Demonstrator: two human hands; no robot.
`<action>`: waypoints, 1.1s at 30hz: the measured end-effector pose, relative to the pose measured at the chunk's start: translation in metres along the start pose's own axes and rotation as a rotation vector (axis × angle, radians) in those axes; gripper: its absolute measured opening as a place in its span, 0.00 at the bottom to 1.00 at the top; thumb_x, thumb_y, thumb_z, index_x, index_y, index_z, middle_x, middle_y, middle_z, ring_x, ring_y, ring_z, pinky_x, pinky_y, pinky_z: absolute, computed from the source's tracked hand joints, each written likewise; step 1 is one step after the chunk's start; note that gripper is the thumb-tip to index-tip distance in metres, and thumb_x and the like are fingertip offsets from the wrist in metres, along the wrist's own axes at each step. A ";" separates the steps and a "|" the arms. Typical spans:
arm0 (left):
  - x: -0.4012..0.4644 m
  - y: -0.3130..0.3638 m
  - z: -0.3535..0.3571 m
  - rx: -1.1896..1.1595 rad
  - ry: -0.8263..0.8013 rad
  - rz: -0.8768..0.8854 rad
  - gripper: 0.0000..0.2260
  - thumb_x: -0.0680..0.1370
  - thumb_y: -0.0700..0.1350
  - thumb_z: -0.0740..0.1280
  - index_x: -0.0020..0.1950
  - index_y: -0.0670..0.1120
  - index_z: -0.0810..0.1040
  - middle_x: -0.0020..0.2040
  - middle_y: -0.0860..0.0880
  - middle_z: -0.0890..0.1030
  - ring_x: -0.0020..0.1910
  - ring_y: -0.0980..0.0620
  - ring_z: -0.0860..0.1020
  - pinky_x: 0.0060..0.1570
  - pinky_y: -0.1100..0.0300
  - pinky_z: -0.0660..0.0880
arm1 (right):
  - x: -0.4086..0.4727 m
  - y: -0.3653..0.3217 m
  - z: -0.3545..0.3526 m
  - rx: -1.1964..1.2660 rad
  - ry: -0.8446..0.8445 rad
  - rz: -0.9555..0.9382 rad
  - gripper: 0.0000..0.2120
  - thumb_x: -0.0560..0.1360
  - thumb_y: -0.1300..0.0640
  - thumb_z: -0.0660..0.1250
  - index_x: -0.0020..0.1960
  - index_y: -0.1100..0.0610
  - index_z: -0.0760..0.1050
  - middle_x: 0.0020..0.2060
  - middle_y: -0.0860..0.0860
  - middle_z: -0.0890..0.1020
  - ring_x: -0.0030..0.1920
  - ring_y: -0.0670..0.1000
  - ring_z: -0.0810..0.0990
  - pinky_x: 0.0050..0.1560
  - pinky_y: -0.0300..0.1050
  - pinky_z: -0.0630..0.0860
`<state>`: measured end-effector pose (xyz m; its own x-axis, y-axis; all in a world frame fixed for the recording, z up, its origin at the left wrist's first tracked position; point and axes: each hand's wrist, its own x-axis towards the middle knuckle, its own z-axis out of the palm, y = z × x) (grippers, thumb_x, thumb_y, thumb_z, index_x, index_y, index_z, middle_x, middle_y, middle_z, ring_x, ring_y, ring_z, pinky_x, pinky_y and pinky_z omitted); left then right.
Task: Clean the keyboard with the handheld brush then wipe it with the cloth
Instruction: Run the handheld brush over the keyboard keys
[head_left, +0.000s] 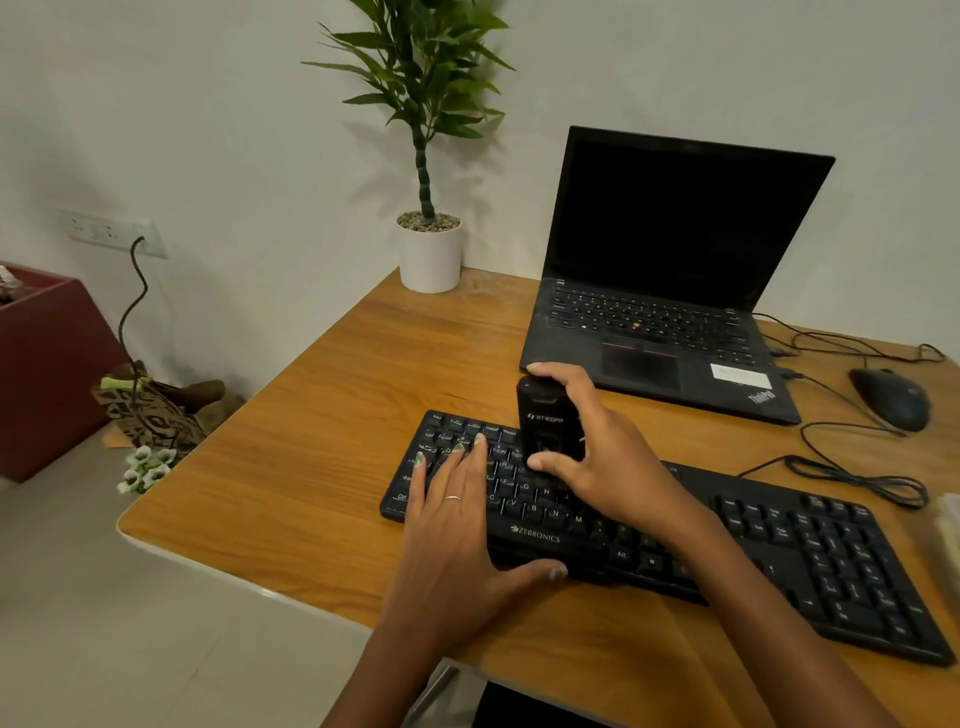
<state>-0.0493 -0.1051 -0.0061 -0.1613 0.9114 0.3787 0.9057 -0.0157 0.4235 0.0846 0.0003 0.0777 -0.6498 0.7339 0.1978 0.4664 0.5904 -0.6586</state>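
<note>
Keyboard (675, 540), black, lies slantwise on the wooden counter (311, 467), in front of an open laptop (670, 280). One handheld brush (545, 431), a black upright unit, stands on the keys left of the middle, gripped by the right hand (597, 447) with fingers over its top and thumb low on its side. Left hand (457, 509) lies flat with straight fingers on the keyboard's left end, just beside the brush. One mouse (891, 397) and one potted plant (428, 228) stand on the counter too.
</note>
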 end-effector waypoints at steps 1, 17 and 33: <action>0.000 -0.001 0.000 -0.002 0.002 0.000 0.55 0.65 0.81 0.54 0.79 0.44 0.52 0.76 0.51 0.60 0.76 0.57 0.51 0.73 0.55 0.33 | -0.002 -0.001 0.002 0.054 -0.041 0.008 0.43 0.69 0.60 0.75 0.68 0.32 0.52 0.56 0.47 0.78 0.51 0.47 0.79 0.49 0.42 0.78; 0.001 -0.001 0.001 -0.017 0.017 0.025 0.53 0.66 0.80 0.55 0.78 0.43 0.55 0.75 0.50 0.63 0.76 0.54 0.55 0.74 0.55 0.34 | 0.003 -0.002 -0.004 0.364 -0.222 0.058 0.27 0.68 0.65 0.74 0.59 0.45 0.69 0.52 0.41 0.79 0.55 0.40 0.79 0.48 0.31 0.76; 0.000 -0.002 0.002 -0.035 0.028 0.034 0.49 0.67 0.78 0.58 0.76 0.45 0.59 0.74 0.51 0.65 0.75 0.54 0.56 0.74 0.55 0.36 | 0.005 -0.005 0.005 0.376 -0.281 0.020 0.26 0.68 0.65 0.74 0.58 0.44 0.69 0.53 0.41 0.79 0.55 0.37 0.78 0.49 0.30 0.75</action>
<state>-0.0505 -0.1041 -0.0082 -0.1425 0.8981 0.4161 0.8967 -0.0609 0.4385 0.0761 -0.0006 0.0788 -0.8045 0.5938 0.0121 0.2644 0.3764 -0.8879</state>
